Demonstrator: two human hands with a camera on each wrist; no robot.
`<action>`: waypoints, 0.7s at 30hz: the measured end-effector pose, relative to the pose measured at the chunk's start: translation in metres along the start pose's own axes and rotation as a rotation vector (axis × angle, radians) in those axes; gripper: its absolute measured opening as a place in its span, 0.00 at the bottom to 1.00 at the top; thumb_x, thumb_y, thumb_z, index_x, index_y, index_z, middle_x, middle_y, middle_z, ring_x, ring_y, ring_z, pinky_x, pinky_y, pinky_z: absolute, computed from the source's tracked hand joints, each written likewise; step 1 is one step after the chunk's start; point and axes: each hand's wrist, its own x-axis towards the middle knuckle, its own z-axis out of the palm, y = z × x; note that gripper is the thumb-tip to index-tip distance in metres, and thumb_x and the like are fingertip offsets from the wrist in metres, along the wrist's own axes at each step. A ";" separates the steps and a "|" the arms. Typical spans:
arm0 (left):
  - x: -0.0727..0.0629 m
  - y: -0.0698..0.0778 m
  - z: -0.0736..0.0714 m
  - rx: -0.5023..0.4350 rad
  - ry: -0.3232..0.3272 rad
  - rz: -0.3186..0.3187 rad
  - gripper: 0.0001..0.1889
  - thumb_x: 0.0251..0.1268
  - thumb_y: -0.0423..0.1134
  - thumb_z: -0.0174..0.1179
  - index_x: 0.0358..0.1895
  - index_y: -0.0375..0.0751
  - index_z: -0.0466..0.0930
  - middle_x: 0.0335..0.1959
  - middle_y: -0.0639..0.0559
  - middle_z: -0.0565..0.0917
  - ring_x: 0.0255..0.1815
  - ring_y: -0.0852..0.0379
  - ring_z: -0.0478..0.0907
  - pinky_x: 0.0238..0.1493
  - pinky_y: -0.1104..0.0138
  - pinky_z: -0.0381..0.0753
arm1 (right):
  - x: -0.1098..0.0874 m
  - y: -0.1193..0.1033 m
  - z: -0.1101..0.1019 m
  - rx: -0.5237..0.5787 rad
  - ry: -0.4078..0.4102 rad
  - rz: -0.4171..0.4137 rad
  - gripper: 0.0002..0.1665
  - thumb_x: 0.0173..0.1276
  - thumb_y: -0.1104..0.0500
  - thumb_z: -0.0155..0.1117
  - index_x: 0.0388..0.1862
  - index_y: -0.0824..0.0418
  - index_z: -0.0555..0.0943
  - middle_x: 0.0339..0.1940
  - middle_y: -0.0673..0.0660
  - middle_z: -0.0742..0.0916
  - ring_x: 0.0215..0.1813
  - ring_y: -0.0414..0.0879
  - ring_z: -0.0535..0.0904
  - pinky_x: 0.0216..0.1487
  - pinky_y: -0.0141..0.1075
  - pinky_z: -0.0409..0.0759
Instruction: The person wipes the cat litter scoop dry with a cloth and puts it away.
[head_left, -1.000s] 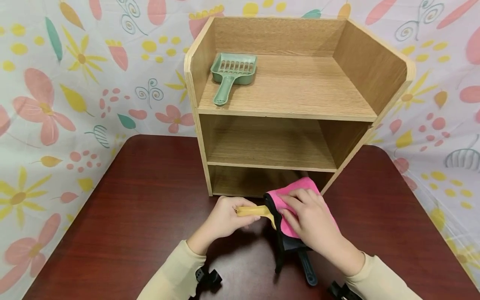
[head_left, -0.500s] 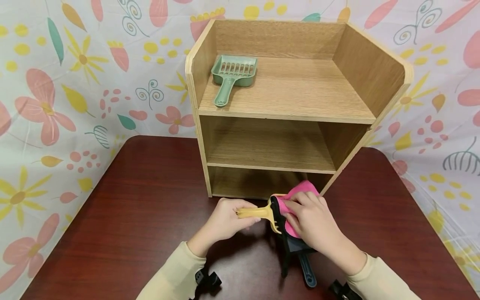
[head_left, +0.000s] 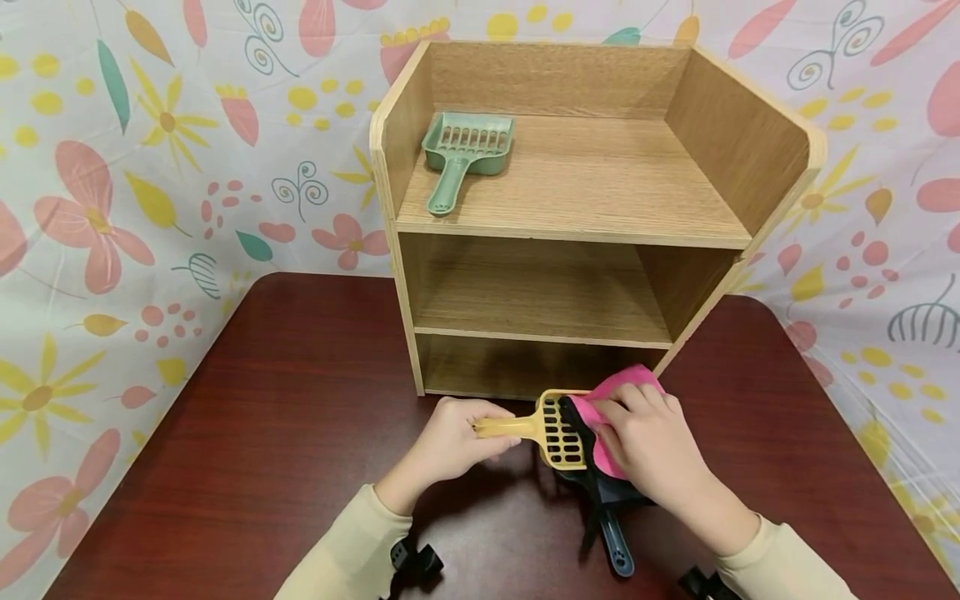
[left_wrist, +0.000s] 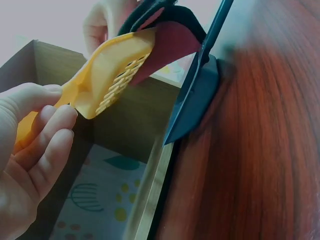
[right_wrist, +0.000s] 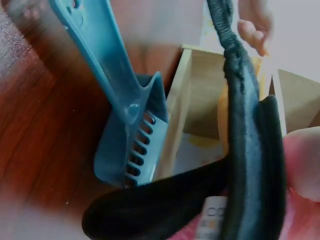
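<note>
My left hand (head_left: 453, 437) pinches the handle of a yellow litter scoop (head_left: 531, 427), its slotted head pointing right. My right hand (head_left: 660, 446) grips a pink cloth (head_left: 632, 377) with a black border against the right part of the scoop head, covering some of the slots. In the left wrist view, thumb and fingers close on the handle of the yellow scoop (left_wrist: 120, 60). On the table below the cloth sits a dark blue litter scoop (head_left: 615, 542) in its holder; the right wrist view shows slots in that blue scoop (right_wrist: 125, 85).
A wooden shelf unit (head_left: 540, 335) with three levels stands at the back of the dark red table (head_left: 315, 400). On its top level, at the left, a green litter scoop (head_left: 450, 182) lies in a green holder (head_left: 492, 162). A flower-patterned sheet (head_left: 187, 192) hangs behind.
The right hand and pink cloth have slid to the right along the yellow scoop, baring more of its slotted head. The left hand stays nearly still.
</note>
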 end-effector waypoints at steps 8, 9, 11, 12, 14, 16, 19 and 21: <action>0.001 -0.005 -0.001 -0.049 0.003 -0.025 0.09 0.50 0.32 0.69 0.37 0.37 0.86 0.21 0.44 0.85 0.17 0.42 0.82 0.17 0.69 0.79 | 0.007 -0.017 -0.010 0.118 0.056 -0.007 0.11 0.52 0.59 0.68 0.36 0.60 0.83 0.33 0.53 0.81 0.36 0.51 0.73 0.34 0.44 0.68; 0.001 -0.005 -0.001 -0.036 0.001 -0.009 0.09 0.50 0.32 0.69 0.37 0.37 0.86 0.20 0.45 0.85 0.17 0.43 0.82 0.17 0.69 0.79 | 0.008 -0.021 -0.010 0.127 0.046 -0.025 0.12 0.53 0.58 0.67 0.37 0.59 0.84 0.34 0.52 0.81 0.37 0.50 0.74 0.35 0.44 0.68; 0.001 -0.005 -0.001 -0.012 0.004 0.019 0.09 0.50 0.33 0.69 0.37 0.38 0.86 0.20 0.46 0.85 0.16 0.47 0.82 0.17 0.70 0.79 | 0.008 -0.026 -0.010 0.136 0.028 -0.056 0.13 0.53 0.58 0.67 0.39 0.59 0.84 0.35 0.52 0.81 0.37 0.49 0.74 0.38 0.42 0.68; 0.001 -0.004 -0.001 0.000 0.012 0.031 0.09 0.50 0.33 0.69 0.37 0.38 0.86 0.19 0.47 0.85 0.16 0.49 0.82 0.17 0.70 0.79 | 0.008 -0.028 -0.009 0.132 0.018 -0.065 0.14 0.53 0.57 0.67 0.39 0.59 0.84 0.35 0.51 0.81 0.37 0.49 0.73 0.39 0.41 0.68; 0.001 -0.002 -0.001 0.006 0.030 0.047 0.10 0.50 0.33 0.70 0.37 0.38 0.86 0.19 0.46 0.85 0.16 0.51 0.82 0.17 0.70 0.79 | 0.008 -0.030 -0.008 0.120 0.011 -0.071 0.14 0.52 0.58 0.67 0.40 0.59 0.85 0.36 0.51 0.81 0.37 0.50 0.73 0.40 0.40 0.68; 0.000 -0.001 -0.002 -0.001 0.044 0.049 0.10 0.49 0.32 0.70 0.37 0.37 0.86 0.20 0.46 0.85 0.16 0.52 0.82 0.17 0.71 0.79 | 0.008 -0.031 -0.008 0.111 0.012 -0.069 0.14 0.52 0.58 0.68 0.39 0.59 0.85 0.36 0.51 0.81 0.37 0.50 0.73 0.41 0.41 0.68; -0.001 0.000 -0.004 -0.021 0.046 0.039 0.10 0.50 0.32 0.70 0.37 0.35 0.85 0.22 0.43 0.86 0.17 0.51 0.82 0.18 0.70 0.80 | 0.007 -0.030 -0.008 0.093 0.004 -0.064 0.14 0.52 0.57 0.68 0.39 0.58 0.85 0.36 0.51 0.81 0.37 0.50 0.73 0.40 0.41 0.67; -0.001 0.001 -0.004 -0.031 0.041 0.028 0.10 0.50 0.32 0.69 0.38 0.34 0.85 0.22 0.42 0.86 0.17 0.50 0.83 0.18 0.70 0.80 | 0.006 -0.028 -0.007 0.083 0.004 -0.062 0.15 0.52 0.56 0.68 0.40 0.58 0.86 0.36 0.51 0.82 0.37 0.51 0.73 0.39 0.42 0.66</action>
